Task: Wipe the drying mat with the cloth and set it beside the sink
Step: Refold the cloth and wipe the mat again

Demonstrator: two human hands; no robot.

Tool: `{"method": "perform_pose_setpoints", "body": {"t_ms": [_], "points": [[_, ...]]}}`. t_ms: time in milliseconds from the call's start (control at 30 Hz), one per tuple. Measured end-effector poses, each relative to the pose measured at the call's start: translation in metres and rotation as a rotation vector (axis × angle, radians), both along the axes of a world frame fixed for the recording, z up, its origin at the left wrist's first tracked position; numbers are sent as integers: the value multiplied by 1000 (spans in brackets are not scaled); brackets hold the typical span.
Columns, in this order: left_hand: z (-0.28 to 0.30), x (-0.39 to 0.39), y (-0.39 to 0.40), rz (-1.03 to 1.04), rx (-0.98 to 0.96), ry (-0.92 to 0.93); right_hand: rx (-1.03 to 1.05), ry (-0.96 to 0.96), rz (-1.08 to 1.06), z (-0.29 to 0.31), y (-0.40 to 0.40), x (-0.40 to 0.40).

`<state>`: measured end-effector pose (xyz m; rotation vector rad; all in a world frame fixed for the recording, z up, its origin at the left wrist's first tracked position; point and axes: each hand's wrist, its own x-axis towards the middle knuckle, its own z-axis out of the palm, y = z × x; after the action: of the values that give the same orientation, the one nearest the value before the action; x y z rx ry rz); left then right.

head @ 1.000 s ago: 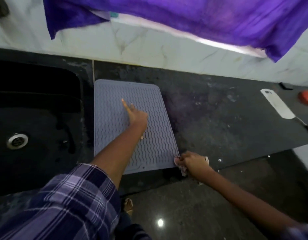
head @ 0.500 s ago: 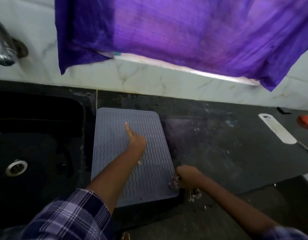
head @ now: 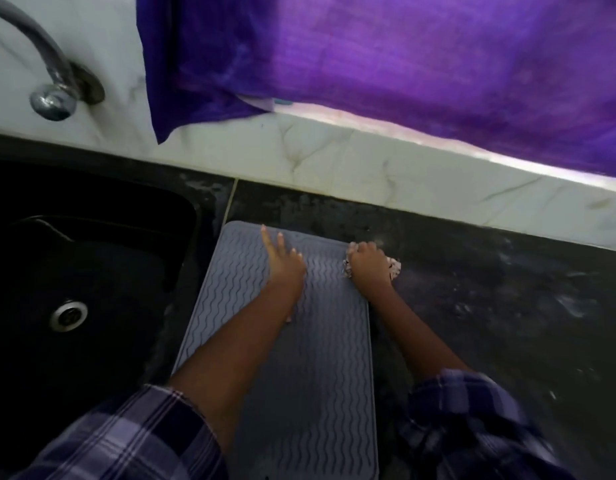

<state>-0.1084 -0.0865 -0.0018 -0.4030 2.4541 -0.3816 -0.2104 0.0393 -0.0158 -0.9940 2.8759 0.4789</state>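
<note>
in the head view, the mat [head: 310,358] is lying flat on the dark counter [head: 490,306], its long left edge just beside the sink [head: 92,271]. the left hand [head: 284,268] is pressing down on the far half of the mat, fingers spread open and gripping nothing. the right hand [head: 368,265] is bunched closed around the cloth [head: 393,266], working at the mat's far right corner, where cloth is sitting half on the mat and half on the counter. to do this well, the left hand should probably be pinning the mat so it is not sliding, while the cloth is running along the wavy ridges, not across them, and covering the edges. the counter is looking smeared and dusty to the right. a tap [head: 50,81] is jutting from the marble wall [head: 368,164], and a purple curtain [head: 403,64] is hanging above.
</note>
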Motion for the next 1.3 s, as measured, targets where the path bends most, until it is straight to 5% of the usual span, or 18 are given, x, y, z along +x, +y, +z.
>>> {"method": "perform_pose_setpoints", "body": {"t_ms": [167, 267, 433, 600, 800, 933, 1100, 1300], "points": [[3, 3, -8, 46, 120, 88, -46, -251, 47, 1, 78, 83], [4, 8, -9, 34, 118, 67, 127, -487, 112, 34, 84, 79], [-3, 3, -7, 42, 57, 22, -37, -251, -16, 43, 22, 16], [-3, 5, -4, 23, 22, 27, -35, -130, -66, -4, 48, 86], [10, 14, -3, -23, 14, 26, 76, -681, -135, 60, 65, 75], [6, 12, -5, -49, -7, 22, -135, -350, -194, 48, 30, 31], [2, 5, -4, -47, -14, 16, 31, -101, -66, 7, 36, 80], [11, 16, -6, -43, 40, 21, 26, -392, -71, 13, 137, 231]]}}
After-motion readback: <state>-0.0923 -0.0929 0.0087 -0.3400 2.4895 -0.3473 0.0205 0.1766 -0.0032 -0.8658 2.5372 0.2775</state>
